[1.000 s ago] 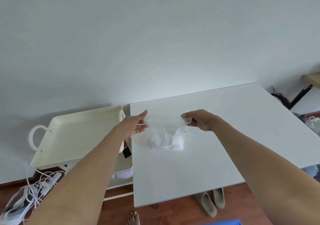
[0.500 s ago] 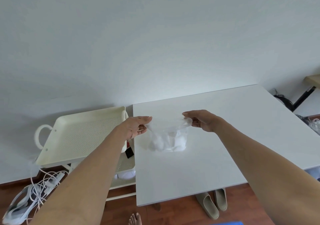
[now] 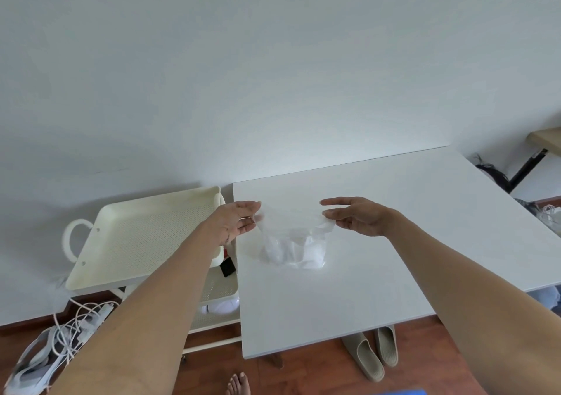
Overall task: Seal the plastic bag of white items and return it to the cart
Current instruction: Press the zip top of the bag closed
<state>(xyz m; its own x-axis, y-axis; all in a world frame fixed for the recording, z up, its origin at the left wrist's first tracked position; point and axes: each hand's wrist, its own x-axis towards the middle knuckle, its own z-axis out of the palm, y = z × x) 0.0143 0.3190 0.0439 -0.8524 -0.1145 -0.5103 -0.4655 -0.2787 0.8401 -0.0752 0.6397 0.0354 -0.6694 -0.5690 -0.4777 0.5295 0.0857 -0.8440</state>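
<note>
A clear plastic bag (image 3: 293,242) holding white items stands on the white table (image 3: 394,258), its bottom resting on the surface. My left hand (image 3: 235,223) pinches the bag's top left corner. My right hand (image 3: 353,217) holds the top right corner between thumb and fingers, with the other fingers spread. The bag's mouth is stretched between the two hands. The cream cart (image 3: 142,236) stands just left of the table, its perforated top tray bare.
The cart's lower shelf holds a black object (image 3: 227,266) and a white item (image 3: 221,306). White cables (image 3: 60,334) lie on the wooden floor at lower left. Beige slippers (image 3: 372,350) sit under the table's front edge. My bare foot (image 3: 238,384) shows below.
Both hands have lifted the bag's top edge and moved slightly apart, stretching the mouth wider. My right hand's fingers have spread out.
</note>
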